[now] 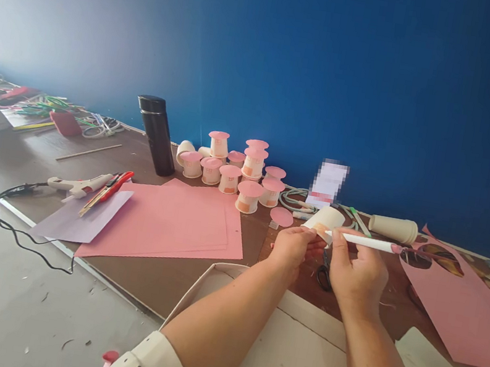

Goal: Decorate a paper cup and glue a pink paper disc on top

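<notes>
My left hand (291,251) is closed around a white paper cup (329,218), which lies tipped on its side. An orange patch shows on the cup's wall. In my right hand (359,274) is a white pen (369,242), its tip at or very near that patch; whether it touches I cannot tell. Below the cup, black-handled scissors (324,277) are partly hidden by my hands. A pink paper disc (281,216) rests just left of the cup. Farther left stand several upturned cups with pink disc tops (250,189), some with orange doors and windows drawn on.
Pink sheets (183,217) cover the table's left part, beside a red utility knife (108,192) and a corded glue gun (78,185). A black bottle (157,134) stands near the blue wall. Stacked cups (392,228), sunglasses (436,259) and another pink sheet (462,314) are at right.
</notes>
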Demonstrator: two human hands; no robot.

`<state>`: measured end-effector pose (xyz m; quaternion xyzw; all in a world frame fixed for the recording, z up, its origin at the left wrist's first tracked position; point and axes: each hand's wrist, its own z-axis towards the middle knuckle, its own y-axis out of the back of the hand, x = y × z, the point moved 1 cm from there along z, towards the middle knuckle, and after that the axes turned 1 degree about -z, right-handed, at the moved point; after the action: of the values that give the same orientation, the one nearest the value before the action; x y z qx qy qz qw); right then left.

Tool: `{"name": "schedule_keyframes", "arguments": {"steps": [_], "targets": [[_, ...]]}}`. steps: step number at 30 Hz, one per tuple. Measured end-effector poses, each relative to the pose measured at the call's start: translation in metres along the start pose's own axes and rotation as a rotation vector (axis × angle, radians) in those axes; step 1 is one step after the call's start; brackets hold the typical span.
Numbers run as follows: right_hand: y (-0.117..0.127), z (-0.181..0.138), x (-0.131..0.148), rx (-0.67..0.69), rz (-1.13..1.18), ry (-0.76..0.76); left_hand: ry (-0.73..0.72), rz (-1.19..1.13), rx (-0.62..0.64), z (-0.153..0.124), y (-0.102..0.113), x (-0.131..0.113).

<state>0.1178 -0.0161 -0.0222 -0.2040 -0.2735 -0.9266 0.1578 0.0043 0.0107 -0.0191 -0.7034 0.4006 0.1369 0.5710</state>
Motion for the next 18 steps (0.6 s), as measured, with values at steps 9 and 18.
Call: {"name": "schedule_keyframes", "arguments": {"steps": [9,18], "targets": [[0.0048,0.0010,0.0064,-0.059,0.032,-0.040,-0.009,0.020,-0.003,0.0034,-0.0006,0.0028],[0.0033,0.0006,0.0066,-0.059,0.042,-0.018,-0.027,0.015,0.000,0.0028,-0.0023,0.0026]]}}
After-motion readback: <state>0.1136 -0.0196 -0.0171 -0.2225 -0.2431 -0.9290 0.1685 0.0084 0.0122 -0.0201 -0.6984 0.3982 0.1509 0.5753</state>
